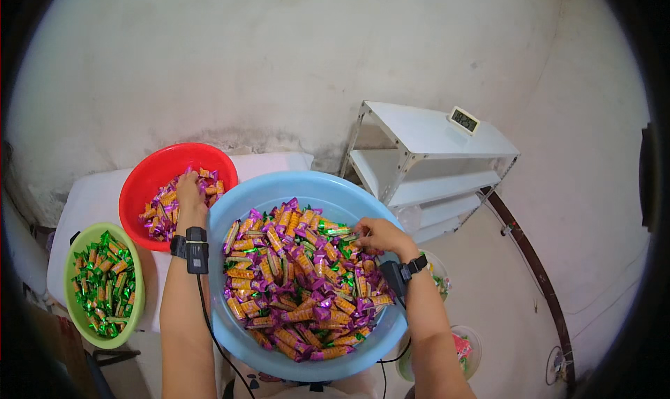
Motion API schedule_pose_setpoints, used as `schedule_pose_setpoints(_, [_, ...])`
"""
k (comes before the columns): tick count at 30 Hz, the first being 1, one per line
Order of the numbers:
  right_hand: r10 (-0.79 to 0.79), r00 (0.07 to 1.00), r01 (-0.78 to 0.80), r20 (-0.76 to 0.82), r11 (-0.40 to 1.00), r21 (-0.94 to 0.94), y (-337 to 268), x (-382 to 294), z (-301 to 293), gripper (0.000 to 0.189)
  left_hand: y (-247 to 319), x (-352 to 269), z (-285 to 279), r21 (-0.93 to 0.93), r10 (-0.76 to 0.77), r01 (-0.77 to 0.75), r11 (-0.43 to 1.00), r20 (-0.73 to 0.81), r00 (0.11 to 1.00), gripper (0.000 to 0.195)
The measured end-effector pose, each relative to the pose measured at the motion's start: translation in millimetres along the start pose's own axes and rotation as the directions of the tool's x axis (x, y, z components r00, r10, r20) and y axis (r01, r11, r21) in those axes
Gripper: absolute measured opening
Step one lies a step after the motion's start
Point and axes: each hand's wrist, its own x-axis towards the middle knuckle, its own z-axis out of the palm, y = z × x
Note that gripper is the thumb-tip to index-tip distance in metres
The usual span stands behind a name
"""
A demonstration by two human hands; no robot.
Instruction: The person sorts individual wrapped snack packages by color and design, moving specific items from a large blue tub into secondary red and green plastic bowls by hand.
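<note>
A large light-blue plastic basin [309,370] stands before me, heaped with purple-wrapped candies [293,265] and some green-wrapped ones among them. My right hand [381,235] is at the right side of this heap, fingers bent in beside green wrappers; whether one is gripped is hidden. My left hand [190,192] reaches into the red plastic basin [137,189], which holds purple-wrapped candies [163,210]. Its fingers are among the wrappers, and I cannot tell if it grips any. Nearer on the left, a lime-green basin [137,307] contains green-wrapped candies [107,281].
A white cloth-covered surface [97,200] carries the red basin. White metal shelving [419,137] with a digital clock [464,120] stands at the right by the wall. Tubs [473,341] with wrapped items sit low behind my right arm. Cables [209,320] trail from both wrist devices.
</note>
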Motion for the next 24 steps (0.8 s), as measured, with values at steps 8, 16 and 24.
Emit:
schedule_pose_setpoints(8, [-0.280, 0.949, 0.245, 0.146, 0.945, 0.216, -19, 8, 29, 0.028, -5, -24, 38, 0.420, 0.104, -0.084, 0.903, -0.023, 0.994, 0.047])
schedule_pose_setpoints(16, [-0.286, 0.951, 0.259, 0.116, 0.944, 0.206, -26, 16, 53, 0.028, -1, -89, 89, 0.713, -0.140, -0.406, 0.572, 0.573, 0.808, 0.032])
schedule_pose_setpoints(24, [-0.034, 0.991, 0.129, -0.132, 0.549, 0.826, -17, 23, 27, 0.018, -24, -147, 101, 0.557, -0.454, -0.288, 0.779, 0.818, 0.355, 0.041])
